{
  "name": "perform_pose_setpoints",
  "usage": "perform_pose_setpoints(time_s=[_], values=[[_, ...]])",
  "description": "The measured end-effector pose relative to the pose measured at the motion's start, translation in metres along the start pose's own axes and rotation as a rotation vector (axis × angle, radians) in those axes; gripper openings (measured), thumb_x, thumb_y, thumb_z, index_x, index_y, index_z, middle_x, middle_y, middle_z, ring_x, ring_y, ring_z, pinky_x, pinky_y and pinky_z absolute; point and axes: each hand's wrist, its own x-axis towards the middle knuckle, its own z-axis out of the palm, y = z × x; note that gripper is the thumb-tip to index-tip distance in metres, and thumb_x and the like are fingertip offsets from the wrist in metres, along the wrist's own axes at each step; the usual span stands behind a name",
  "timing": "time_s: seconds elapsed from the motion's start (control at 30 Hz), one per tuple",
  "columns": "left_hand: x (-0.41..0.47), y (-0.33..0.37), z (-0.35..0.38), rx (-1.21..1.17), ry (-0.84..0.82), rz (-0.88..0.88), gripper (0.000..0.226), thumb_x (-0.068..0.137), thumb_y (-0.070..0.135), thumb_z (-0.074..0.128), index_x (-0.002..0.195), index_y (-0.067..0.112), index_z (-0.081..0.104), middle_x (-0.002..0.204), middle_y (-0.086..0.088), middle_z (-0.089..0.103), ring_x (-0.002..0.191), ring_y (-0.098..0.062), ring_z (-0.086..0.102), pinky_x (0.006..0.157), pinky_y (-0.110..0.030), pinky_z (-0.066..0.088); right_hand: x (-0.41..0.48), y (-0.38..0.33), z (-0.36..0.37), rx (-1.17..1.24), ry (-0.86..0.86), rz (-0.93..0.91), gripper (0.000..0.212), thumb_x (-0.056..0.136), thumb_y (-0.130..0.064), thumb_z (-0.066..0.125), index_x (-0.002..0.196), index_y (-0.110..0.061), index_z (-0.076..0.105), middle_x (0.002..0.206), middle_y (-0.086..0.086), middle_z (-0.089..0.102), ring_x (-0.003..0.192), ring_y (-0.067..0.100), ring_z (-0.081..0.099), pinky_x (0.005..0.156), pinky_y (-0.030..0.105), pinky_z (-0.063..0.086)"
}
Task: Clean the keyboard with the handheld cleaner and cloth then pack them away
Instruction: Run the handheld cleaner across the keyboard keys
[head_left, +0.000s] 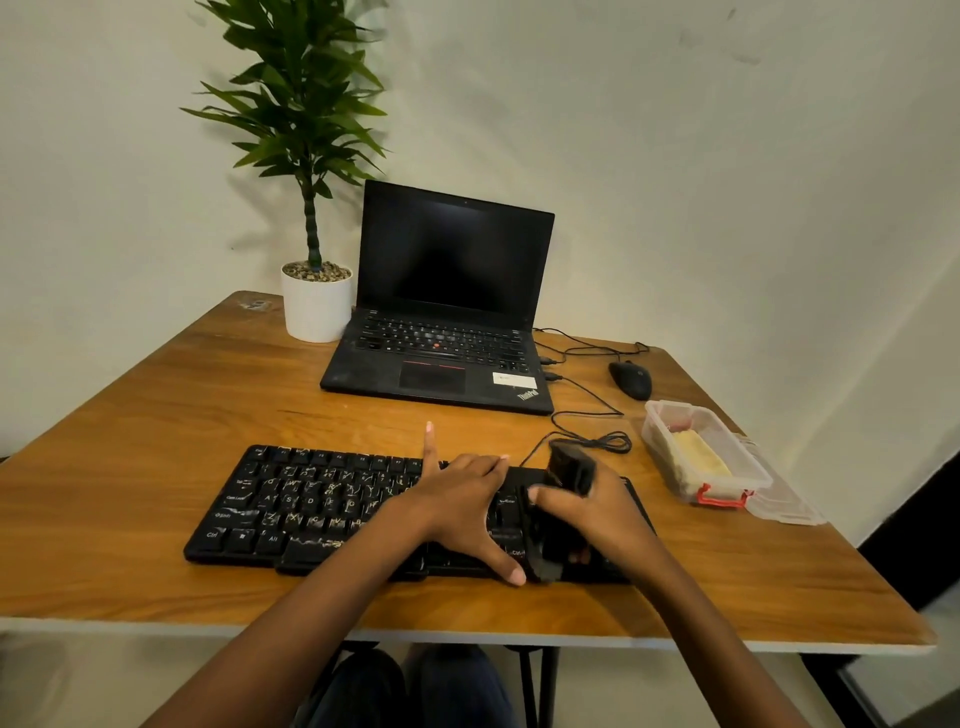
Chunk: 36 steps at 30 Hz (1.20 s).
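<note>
Keyboard (332, 512), black, lies lower centre on the bench (156, 415); left hand (467, 514) spread flat and open on its right-centre keys, presumably to steady it, while right hand (597, 512) is wrapped around the black handheld cleaner (558, 512), held down over the right-end keys. Right of frame, further back: clear box (670, 467) holding a yellow cloth (698, 457), lid off, likely awaiting the wipe. Upper centre: laptop (447, 306), mouse (629, 379), potted plant (314, 306).

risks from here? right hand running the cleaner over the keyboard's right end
1. The keyboard cable loops right behind the handheld cleaner; the right hand could snag it.
2. The left hand presses on keys, blocking that stretch from cleaning.
3. The open container sits nearby; a wide sweep might knock it.
</note>
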Motion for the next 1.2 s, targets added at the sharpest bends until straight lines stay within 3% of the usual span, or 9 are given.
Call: perform_pose_setpoints(time_s=[0.07,0.23,0.37,0.53,0.63,0.83,1.0,1.13,1.2], values=[[0.0,0.0,-0.001,0.001,0.004,0.004,0.124,0.064,0.077,0.059,0.149,0.013,-0.005,0.158,-0.002,0.0,0.145,-0.019,-0.004,0.091,-0.064,-0.034,-0.006,0.0,-0.002,0.006,-0.031,0.049,0.026,0.078,-0.028,0.071,0.096,-0.022,0.053,0.09,0.0,0.063,0.073,0.011,0.065,0.045,0.024,0.05],[-0.006,-0.004,-0.001,0.002,0.011,-0.003,0.125,0.065,0.078,0.058,0.148,0.017,-0.012,0.158,-0.001,-0.006,0.145,-0.019,-0.008,0.091,-0.065,-0.033,0.037,0.001,0.008,-0.052,0.174,-0.023,0.033,0.08,-0.031,0.068,0.101,-0.014,0.05,0.09,0.003,0.06,0.073,0.013,0.062,0.042,0.017,0.045],[-0.011,-0.017,-0.003,-0.018,-0.02,-0.044,0.126,0.064,0.077,0.059,0.146,0.024,-0.02,0.158,0.0,-0.007,0.144,-0.02,-0.01,0.092,-0.066,-0.032,0.062,0.004,0.018,-0.12,0.304,-0.142,0.032,0.081,-0.029,0.068,0.102,-0.016,0.047,0.082,-0.01,0.052,0.076,0.008,0.054,0.058,0.01,0.037],[-0.011,-0.02,-0.001,-0.028,-0.022,-0.036,0.127,0.062,0.077,0.06,0.143,0.029,-0.026,0.158,0.0,-0.002,0.145,-0.021,-0.006,0.087,-0.063,-0.037,0.051,0.009,0.005,-0.125,0.16,-0.085,0.033,0.081,-0.029,0.068,0.103,-0.021,0.044,0.082,-0.004,0.058,0.063,0.011,0.06,0.046,0.018,0.045],[-0.01,-0.018,-0.002,-0.02,-0.009,-0.036,0.129,0.062,0.077,0.061,0.142,0.028,-0.027,0.158,-0.002,0.001,0.145,-0.023,-0.004,0.086,-0.062,-0.037,0.053,0.005,0.003,-0.167,0.193,-0.084,0.032,0.081,-0.03,0.067,0.102,-0.021,0.044,0.083,-0.004,0.058,0.069,0.014,0.061,0.051,0.022,0.049],[-0.012,-0.018,-0.002,0.017,0.015,-0.032,0.131,0.06,0.08,0.059,0.143,0.026,-0.027,0.158,-0.002,0.005,0.145,-0.022,-0.001,0.091,-0.067,-0.031,0.052,0.001,0.016,-0.033,0.109,-0.073,0.031,0.083,-0.029,0.066,0.103,-0.015,0.047,0.084,0.003,0.061,0.054,0.009,0.061,0.038,0.017,0.043],[-0.015,-0.017,0.0,0.05,0.058,-0.044,0.13,0.061,0.082,0.056,0.142,0.024,-0.029,0.157,-0.003,0.007,0.144,-0.022,0.003,0.093,-0.068,-0.028,0.056,-0.004,0.02,-0.118,0.155,-0.119,0.028,0.082,-0.028,0.066,0.1,-0.016,0.048,0.082,-0.003,0.055,0.07,0.006,0.055,0.052,0.016,0.042],[-0.016,-0.017,0.001,0.029,0.081,-0.045,0.131,0.06,0.082,0.056,0.14,0.025,-0.032,0.155,-0.004,0.015,0.143,-0.023,0.011,0.093,-0.067,-0.03,0.053,-0.003,0.018,-0.036,-0.016,-0.086,0.027,0.083,-0.028,0.065,0.098,-0.011,0.05,0.088,0.008,0.061,0.072,0.017,0.063,0.043,0.021,0.047],[-0.016,-0.017,0.0,0.024,0.083,-0.044,0.132,0.06,0.082,0.056,0.141,0.025,-0.03,0.154,-0.005,0.018,0.142,-0.023,0.014,0.094,-0.068,-0.029,0.057,-0.003,0.016,-0.075,0.035,-0.086,0.026,0.083,-0.026,0.065,0.098,-0.012,0.049,0.087,0.007,0.061,0.072,0.019,0.062,0.046,0.024,0.048]])
